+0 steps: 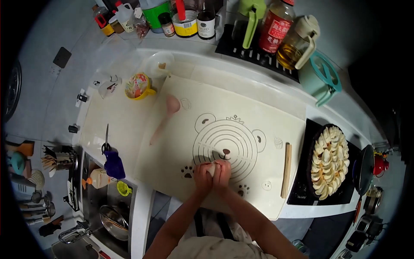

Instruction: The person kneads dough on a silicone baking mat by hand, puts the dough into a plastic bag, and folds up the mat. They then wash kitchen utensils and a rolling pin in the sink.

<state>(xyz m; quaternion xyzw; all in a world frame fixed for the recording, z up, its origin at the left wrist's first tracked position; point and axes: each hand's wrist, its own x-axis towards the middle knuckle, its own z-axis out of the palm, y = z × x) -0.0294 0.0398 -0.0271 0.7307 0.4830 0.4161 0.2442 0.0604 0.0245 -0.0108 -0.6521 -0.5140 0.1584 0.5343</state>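
Observation:
My left hand point(202, 176) and my right hand point(222, 173) meet over the lower part of a cream mat point(258, 112) printed with a bear face and rings. Both are closed around a small piece of white dough point(211, 169), which shows between the thumbs. Most of the dough is hidden by my fingers. To the right of my hands, a wooden rolling pin point(286, 170) lies lengthwise near the mat's edge. A pink ladle point(172, 105) rests on the mat's upper left part.
A round tray piled with dumplings point(330, 162) sits on the black cooktop point(302, 190) at right. Left stand a yellow cup point(138, 86), scissors point(106, 140) and a purple cloth point(114, 165) by the sink point(134, 216). Bottles and a teal pitcher point(319, 77) line the back.

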